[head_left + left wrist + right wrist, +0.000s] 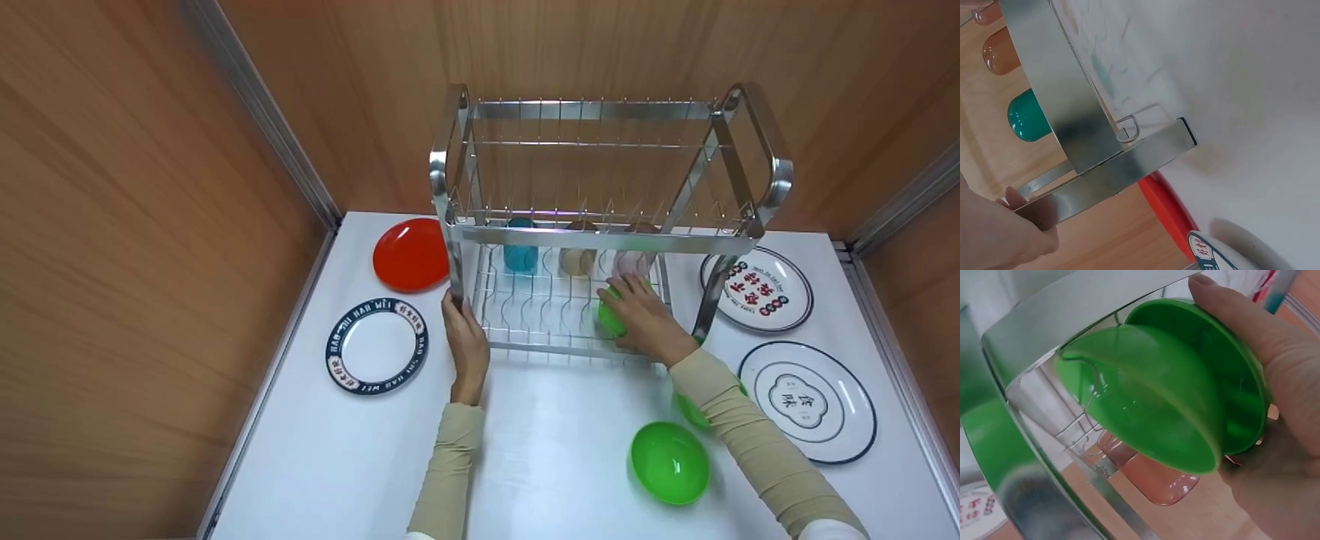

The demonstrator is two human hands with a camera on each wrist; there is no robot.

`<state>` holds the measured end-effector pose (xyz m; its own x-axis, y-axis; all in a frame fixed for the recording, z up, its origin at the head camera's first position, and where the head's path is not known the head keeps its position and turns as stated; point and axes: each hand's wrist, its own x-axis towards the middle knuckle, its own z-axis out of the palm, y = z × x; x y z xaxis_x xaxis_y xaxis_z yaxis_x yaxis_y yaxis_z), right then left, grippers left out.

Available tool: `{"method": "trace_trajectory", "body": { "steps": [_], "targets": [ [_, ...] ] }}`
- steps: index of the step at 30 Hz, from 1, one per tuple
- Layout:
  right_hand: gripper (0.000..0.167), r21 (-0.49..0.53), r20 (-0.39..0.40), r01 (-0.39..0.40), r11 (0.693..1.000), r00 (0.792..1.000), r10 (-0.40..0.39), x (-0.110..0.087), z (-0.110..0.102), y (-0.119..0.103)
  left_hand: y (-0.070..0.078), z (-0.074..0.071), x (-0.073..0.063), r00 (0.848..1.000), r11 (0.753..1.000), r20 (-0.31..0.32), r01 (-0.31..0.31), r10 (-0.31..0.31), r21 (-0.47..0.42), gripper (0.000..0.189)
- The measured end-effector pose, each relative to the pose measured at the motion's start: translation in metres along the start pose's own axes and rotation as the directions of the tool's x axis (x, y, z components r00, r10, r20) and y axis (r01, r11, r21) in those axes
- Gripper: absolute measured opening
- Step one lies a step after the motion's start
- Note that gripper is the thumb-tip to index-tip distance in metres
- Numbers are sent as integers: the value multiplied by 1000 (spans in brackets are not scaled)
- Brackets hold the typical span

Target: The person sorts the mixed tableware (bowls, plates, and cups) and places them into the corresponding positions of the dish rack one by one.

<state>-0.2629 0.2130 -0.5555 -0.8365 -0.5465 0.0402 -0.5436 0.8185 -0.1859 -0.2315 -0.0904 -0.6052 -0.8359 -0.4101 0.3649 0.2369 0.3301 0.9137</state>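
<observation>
A two-tier metal dish rack stands at the back of the white table. My left hand grips its left front post, with fingers around the metal in the left wrist view. On the lower tier, my right hand holds a green bowl on edge, thumb by the rim. Another green bowl sits tilted against the wires right beside it. Behind them on the lower tier are a teal cup, a beige cup and a pink cup.
On the left lie a red plate and a dark-rimmed plate. On the right are a plate with red characters and an oval plate. A green bowl stands in front; another green bowl is partly under the right sleeve.
</observation>
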Motion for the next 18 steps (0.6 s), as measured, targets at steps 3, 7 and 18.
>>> {"method": "trace_trajectory", "body": {
  "steps": [3,7,18],
  "targets": [
    [91,-34,2,14,999,1000,-14,2,0,0,-3,-1,2,1000,1000,17,-7,7,-6,33],
    [89,-65,-13,25,998,1000,-26,5,3,0,-6,-3,4,999,1000,36,-6,7,-16,27],
    [94,-110,-3,6,994,1000,-6,4,2,-5,-14,-7,4,997,998,82,20,-16,-52,18]
  ]
}}
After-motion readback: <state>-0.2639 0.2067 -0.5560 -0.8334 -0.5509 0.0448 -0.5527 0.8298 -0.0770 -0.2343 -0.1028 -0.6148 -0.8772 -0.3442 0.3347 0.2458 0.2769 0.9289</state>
